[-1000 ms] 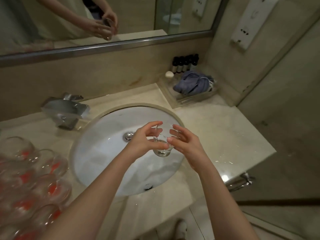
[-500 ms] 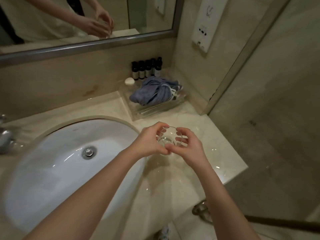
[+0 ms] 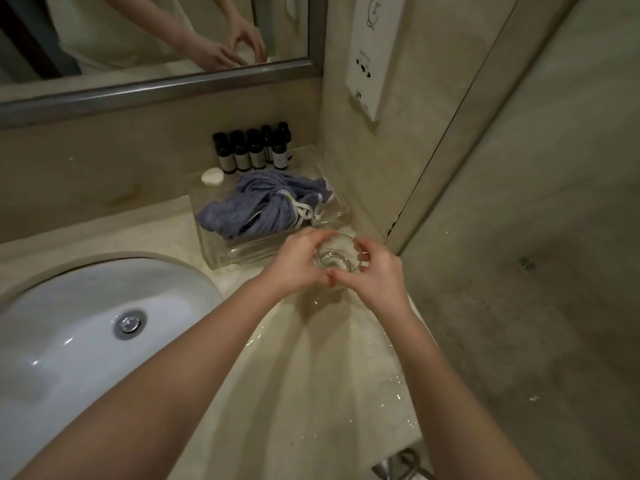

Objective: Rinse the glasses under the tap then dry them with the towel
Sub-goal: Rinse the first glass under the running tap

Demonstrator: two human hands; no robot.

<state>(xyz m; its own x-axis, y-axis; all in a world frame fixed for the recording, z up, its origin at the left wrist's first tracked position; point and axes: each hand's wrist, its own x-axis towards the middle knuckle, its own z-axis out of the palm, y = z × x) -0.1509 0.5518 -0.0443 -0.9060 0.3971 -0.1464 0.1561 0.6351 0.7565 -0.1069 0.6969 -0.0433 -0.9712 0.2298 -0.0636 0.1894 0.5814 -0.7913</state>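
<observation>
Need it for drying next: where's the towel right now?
In the head view, the blue towel lies crumpled in the clear tray at the back right of the counter, before the dark bottles, just beyond the held glass.

Beige marble counter (image 3: 311,393), white sink (image 3: 69,341), mirror (image 3: 104,36), dim light.

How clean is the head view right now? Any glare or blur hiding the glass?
Head view: dim, warm light; the glass, held between left hand and right hand, shows only faint rim highlights; small glints on the wet counter; wide-angle bending at the edges; forearms slightly soft.
</observation>
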